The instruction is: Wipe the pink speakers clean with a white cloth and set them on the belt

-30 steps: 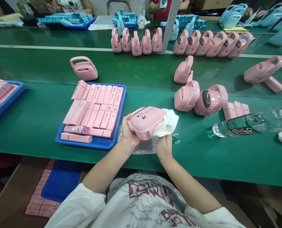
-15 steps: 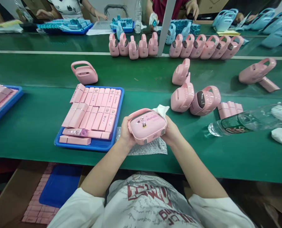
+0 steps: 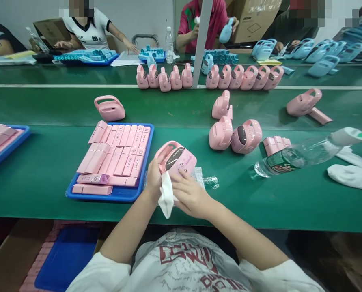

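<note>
My left hand [image 3: 153, 178] is closed around the handle side of a pink portable speaker [image 3: 187, 161] with a dark oval panel and a cartoon print. The speaker is tilted above the table. My right hand [image 3: 191, 194] lies across its lower face, fingers bent over a white cloth [image 3: 166, 196] that hangs down between my hands. Beneath them a sheet of bubble wrap [image 3: 199, 176] shows in part on the green table. To the left, a blue tray [image 3: 120, 198] bears rows of pink oblong pieces [image 3: 120, 156], some with lettering.
Pink speakers [image 3: 247, 136] stand right of my hands, more in a row [image 3: 175, 78] along the back. A water bottle [image 3: 284, 162] lies on the right near white gloves [image 3: 351, 176]. A metal post [image 3: 201, 44] rises at the back. Co-workers [image 3: 91, 34] sit opposite with blue speakers [image 3: 263, 49].
The speaker has turned from print-up to tilted, its dark panel now showing. My right hand has moved from its right side onto its front with the cloth. The view has tilted up.
</note>
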A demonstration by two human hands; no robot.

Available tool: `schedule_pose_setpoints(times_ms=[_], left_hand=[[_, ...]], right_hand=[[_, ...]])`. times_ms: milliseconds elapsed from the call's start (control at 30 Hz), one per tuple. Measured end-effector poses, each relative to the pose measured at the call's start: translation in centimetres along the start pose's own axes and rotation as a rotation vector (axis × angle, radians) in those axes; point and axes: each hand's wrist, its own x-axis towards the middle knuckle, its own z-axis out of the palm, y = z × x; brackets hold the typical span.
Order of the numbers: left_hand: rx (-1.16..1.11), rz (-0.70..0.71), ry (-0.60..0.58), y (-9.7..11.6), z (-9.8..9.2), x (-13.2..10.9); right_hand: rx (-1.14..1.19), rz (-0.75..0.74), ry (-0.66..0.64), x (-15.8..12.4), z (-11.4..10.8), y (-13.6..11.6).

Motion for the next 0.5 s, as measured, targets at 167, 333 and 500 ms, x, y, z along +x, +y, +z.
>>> schedule_pose_setpoints(times_ms=[167, 333, 500], left_hand=[[-0.064, 0.135, 0.083, 0.8, 0.1, 0.5], [0.022, 0.258, 0.137, 0.7, -0.1, 0.9], [0.332, 0.359, 0.109, 0.1, 0.0, 2.2]], right_hand=[[-0.030, 0.320, 0.136, -6.6, -4.3, 0.0], [-0.621, 0.954, 0.921, -15.2, -11.6, 1.5], [-0.822, 1.373, 0.930, -20.0, -19.5, 7.1]])
